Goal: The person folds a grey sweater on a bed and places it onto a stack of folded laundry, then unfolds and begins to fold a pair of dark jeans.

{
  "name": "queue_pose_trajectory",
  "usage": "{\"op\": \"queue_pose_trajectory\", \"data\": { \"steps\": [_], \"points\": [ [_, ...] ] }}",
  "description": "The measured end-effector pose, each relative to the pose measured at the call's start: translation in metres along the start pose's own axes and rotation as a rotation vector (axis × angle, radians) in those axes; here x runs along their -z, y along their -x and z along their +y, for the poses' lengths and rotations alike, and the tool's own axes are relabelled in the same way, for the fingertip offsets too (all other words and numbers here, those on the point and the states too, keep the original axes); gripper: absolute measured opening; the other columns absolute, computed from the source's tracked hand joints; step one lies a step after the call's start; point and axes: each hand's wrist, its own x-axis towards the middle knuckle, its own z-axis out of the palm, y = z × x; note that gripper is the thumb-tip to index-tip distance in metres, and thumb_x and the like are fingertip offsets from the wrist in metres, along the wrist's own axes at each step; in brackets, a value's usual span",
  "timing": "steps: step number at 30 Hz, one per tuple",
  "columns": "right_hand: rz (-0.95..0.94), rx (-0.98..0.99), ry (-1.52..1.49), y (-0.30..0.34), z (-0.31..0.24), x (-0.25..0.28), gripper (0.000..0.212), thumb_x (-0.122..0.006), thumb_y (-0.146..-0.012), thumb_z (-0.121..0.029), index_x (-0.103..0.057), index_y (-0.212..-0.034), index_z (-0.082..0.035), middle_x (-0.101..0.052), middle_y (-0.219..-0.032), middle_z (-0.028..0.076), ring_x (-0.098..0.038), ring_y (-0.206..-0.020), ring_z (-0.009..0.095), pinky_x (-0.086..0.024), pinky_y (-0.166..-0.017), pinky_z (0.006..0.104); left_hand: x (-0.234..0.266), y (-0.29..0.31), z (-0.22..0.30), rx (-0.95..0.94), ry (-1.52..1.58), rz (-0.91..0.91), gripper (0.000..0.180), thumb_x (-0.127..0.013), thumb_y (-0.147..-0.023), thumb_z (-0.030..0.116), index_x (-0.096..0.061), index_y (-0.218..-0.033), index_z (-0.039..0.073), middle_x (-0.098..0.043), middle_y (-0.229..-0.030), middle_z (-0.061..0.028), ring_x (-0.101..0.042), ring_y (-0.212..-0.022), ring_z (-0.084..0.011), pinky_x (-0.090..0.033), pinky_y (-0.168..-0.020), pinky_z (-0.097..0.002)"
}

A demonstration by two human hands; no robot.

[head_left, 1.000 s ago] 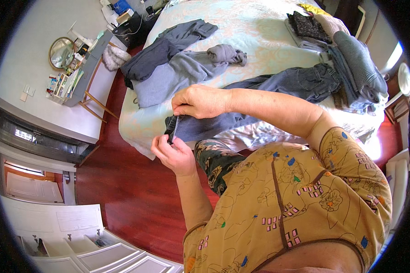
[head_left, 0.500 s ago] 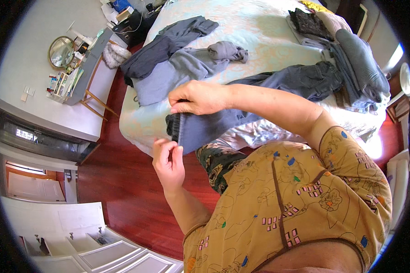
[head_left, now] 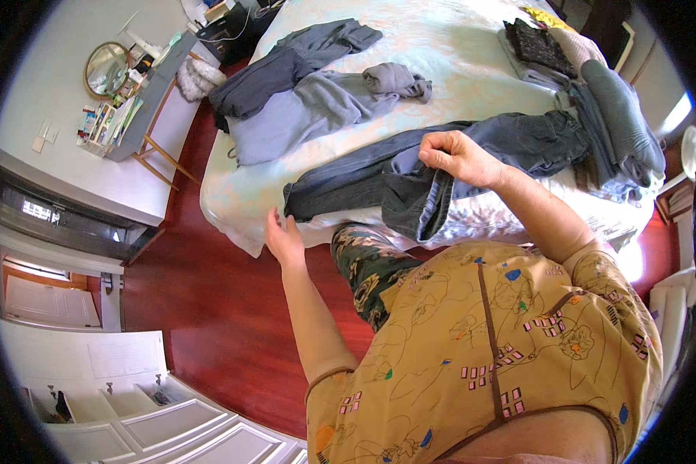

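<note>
the right hand (head_left: 460, 158) pinches blue jeans (head_left: 344, 189); the left hand (head_left: 284, 241), loosely spread, hovers near a hem (head_left: 289, 201).

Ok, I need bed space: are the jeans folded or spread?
Partly spread: one leg lies along the bed; the right hand holds the other doubled back.

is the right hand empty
No, the right hand grips a leg of the jeans between thumb and fingers.

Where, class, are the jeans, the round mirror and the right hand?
Jeans (head_left: 363, 191), head view: on a trouser leg.
Round mirror (head_left: 107, 70), head view: on its glass.
Right hand (head_left: 458, 157), head view: back of the hand.
</note>
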Motion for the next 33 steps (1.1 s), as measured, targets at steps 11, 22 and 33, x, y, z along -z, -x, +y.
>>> {"op": "queue_pose_trajectory", "data": {
  "steps": [11, 22, 33],
  "points": [
    [-0.036, 0.077, 0.178, 0.017, -0.012, -0.012, 0.022, -0.058, -0.093, -0.021, -0.057, -0.086, 0.001, -0.053, -0.069, 0.008, -0.048, -0.068, 0.013, -0.045, -0.065, 0.0321, -0.016, -0.068, 0.045, -0.135, -0.284, -0.277, 0.022, -0.059, -0.086, 0.012, -0.067, -0.105, 0.004, -0.066, -0.100, -0.0228, -0.062, -0.097, -0.0401, -0.049, -0.084, -0.0446],
    [-0.020, 0.119, 0.196, 0.005, -0.028, -0.044, 0.049, -0.060, -0.089, -0.022, -0.040, -0.131, -0.005, -0.059, -0.068, 0.019, -0.061, -0.065, 0.032, -0.047, -0.064, 0.0405, 0.046, 0.040, 0.162, -0.172, 0.440, -0.064, 0.024, -0.050, -0.097, 0.015, -0.053, -0.111, -0.004, -0.062, -0.100, -0.0179, -0.059, -0.088, -0.0269, -0.047, -0.081, -0.0365],
    [0.063, 0.191, 0.314, 0.012, -0.027, -0.046, 0.032, -0.061, -0.088, -0.028, -0.061, -0.108, -0.002, -0.066, -0.079, 0.021, -0.064, -0.074, 0.038, -0.051, -0.066, 0.0422, 0.028, 0.071, 0.194, -0.687, 0.478, -0.139, 0.005, -0.060, -0.087, -0.002, -0.062, -0.092, -0.003, -0.049, -0.115, -0.0188, -0.055, -0.101, -0.0275, -0.046, -0.088, -0.0349]
  ]
}}
